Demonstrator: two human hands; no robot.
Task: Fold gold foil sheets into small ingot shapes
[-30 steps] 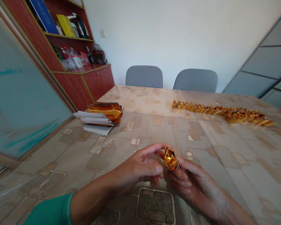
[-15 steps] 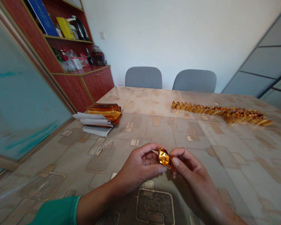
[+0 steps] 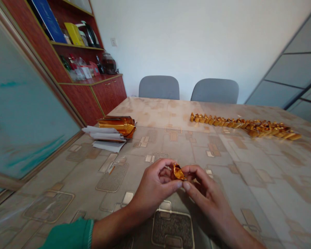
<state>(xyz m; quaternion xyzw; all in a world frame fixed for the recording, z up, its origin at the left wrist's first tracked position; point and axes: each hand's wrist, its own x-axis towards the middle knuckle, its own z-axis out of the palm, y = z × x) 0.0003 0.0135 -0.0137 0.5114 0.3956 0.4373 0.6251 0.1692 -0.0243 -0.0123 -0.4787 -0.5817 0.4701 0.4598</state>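
A small crumpled piece of gold foil (image 3: 178, 172) is pinched between my left hand (image 3: 155, 186) and my right hand (image 3: 204, 190), just above the patterned tabletop. Fingertips of both hands touch it, and they hide part of its lower side. A long row of small gold foil-wrapped pieces (image 3: 243, 123) lies across the far right of the table. At the far left stands a stack of gold foil sheets (image 3: 116, 125), resting on loose white papers (image 3: 106, 141).
The table (image 3: 171, 145) has a beige patterned cover. Behind it stand two grey chairs (image 3: 159, 88). A red wooden cabinet (image 3: 93, 93) with shelves of bottles and boxes stands at the back left, and a glass panel (image 3: 23, 103) fills the left side.
The foil piece has moved left and now looks smaller and more tightly folded. Both hands have drawn closer together around it, and my right hand has shifted left.
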